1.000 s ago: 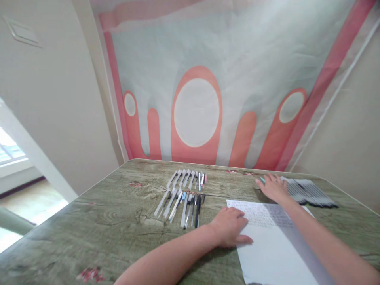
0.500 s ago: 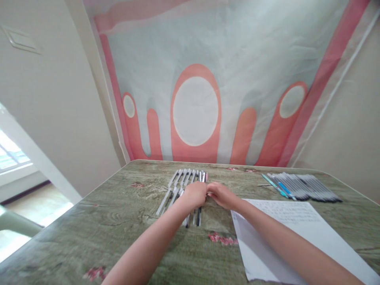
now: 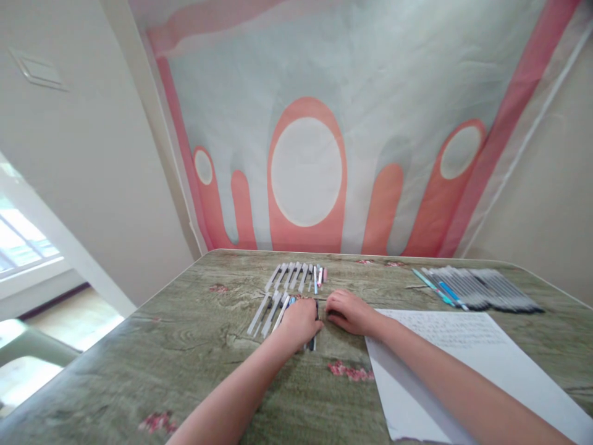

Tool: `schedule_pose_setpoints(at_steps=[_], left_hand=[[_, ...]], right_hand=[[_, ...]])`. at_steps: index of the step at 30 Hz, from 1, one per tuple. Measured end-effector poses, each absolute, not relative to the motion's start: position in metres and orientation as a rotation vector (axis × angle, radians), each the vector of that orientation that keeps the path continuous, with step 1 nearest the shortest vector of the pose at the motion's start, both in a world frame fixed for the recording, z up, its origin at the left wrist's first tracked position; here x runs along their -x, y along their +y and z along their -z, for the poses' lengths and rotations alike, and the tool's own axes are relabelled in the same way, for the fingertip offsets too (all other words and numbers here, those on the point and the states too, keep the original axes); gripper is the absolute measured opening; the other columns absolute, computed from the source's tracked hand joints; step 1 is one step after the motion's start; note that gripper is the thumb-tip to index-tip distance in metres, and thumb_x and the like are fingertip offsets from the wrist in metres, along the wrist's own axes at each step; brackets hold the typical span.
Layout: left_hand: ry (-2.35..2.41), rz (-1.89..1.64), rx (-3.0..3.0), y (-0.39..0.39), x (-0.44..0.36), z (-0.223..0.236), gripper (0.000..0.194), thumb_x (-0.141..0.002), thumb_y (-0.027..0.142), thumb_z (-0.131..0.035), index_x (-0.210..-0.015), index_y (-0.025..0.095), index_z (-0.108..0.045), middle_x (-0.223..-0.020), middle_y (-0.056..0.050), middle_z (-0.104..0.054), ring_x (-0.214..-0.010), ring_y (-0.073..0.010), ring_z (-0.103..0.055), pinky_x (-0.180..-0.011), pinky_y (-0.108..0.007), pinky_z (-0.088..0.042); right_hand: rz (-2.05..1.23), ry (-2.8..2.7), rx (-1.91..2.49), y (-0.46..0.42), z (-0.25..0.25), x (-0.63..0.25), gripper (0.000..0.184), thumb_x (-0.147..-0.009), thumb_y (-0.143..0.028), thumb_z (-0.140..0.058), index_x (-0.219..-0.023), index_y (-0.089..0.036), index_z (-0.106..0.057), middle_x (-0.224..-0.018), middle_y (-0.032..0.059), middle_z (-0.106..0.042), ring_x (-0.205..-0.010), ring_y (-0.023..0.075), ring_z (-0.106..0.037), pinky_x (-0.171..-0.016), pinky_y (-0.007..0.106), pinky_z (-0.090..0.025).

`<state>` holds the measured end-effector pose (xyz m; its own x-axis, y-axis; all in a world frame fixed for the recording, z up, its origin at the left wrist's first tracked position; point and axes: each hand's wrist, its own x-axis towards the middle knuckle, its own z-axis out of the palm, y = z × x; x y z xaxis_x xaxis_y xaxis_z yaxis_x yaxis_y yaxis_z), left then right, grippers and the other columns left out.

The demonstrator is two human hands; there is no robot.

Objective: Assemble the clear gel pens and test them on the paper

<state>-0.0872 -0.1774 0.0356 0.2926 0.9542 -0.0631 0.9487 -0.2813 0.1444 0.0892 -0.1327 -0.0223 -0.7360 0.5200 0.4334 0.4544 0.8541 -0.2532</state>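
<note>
Tabletop (image 3: 194, 358): wood-grain print, grey-green, pink flower patches at lower left, lower centre and along the far edge; fills the lower frame. Backdrop (image 3: 370, 80) behind it: pale grey-green sheet, pink borders, coral arches, big white oval at centre. Plain wall at upper left with a rectangular switch plate (image 3: 42, 72); beige wall on the right. Window (image 3: 23, 238) at left edge, bright; pale green chair (image 3: 34, 343) below it, partly cut off.

Two rows of pens just below frame centre: upper row (image 3: 290, 277) in full view, lower row (image 3: 269, 314) partly covered. Left hand (image 3: 300, 321) is over the right part of the lower row, fingers curled; can't tell if it grips a pen. Right hand (image 3: 348, 311) just beside it, fingers bent and close together, nothing visible in it, hold unclear. Written sheet (image 3: 445, 352) at lower right, handwriting along its top, right forearm across it. Grey pen bundle (image 3: 486, 289) above the sheet, teal and blue pens at its left end.
</note>
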Motion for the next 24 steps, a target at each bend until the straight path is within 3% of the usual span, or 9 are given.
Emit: schedule_pose_setpoints(at_steps=[7,13,24], left_hand=[[1.822,-0.047,-2.368,-0.18,0.085,-0.029,0.025,-0.067,0.025,-0.053,-0.089,0.015,-0.052,-0.088,-0.011,-0.062,-0.083,-0.0225,-0.059,-0.07,-0.03,-0.044],[1.861,-0.043,-2.342,-0.183,0.082,-0.028,0.032,-0.064,0.023,-0.054,-0.094,0.013,-0.051,-0.09,-0.013,-0.062,-0.085,-0.0246,-0.059,-0.071,-0.031,-0.045],[1.885,0.053,-2.291,-0.187,0.074,-0.025,0.033,-0.063,0.023,-0.051,-0.094,0.011,-0.057,-0.092,-0.015,-0.062,-0.088,-0.0263,-0.059,-0.074,-0.033,-0.046]], right_hand=[[-0.221,-2.494,0.813,-0.136,0.025,-0.087,0.013,-0.082,-0.03,-0.047,-0.079,-0.018,-0.052,-0.08,0.0055,-0.055,-0.079,0.0165,-0.048,-0.069,0.028,-0.037],[-0.282,-2.375,0.916,-0.137,0.031,-0.086,0.018,-0.086,-0.017,-0.031,-0.094,-0.017,-0.048,-0.089,0.0067,-0.051,-0.077,0.0148,-0.048,-0.068,0.028,-0.039],[-0.354,-2.483,0.838,-0.14,0.028,-0.09,0.008,-0.079,-0.022,-0.048,-0.085,-0.019,-0.054,-0.081,0.0035,-0.053,-0.073,0.0138,-0.05,-0.065,0.024,-0.039]])
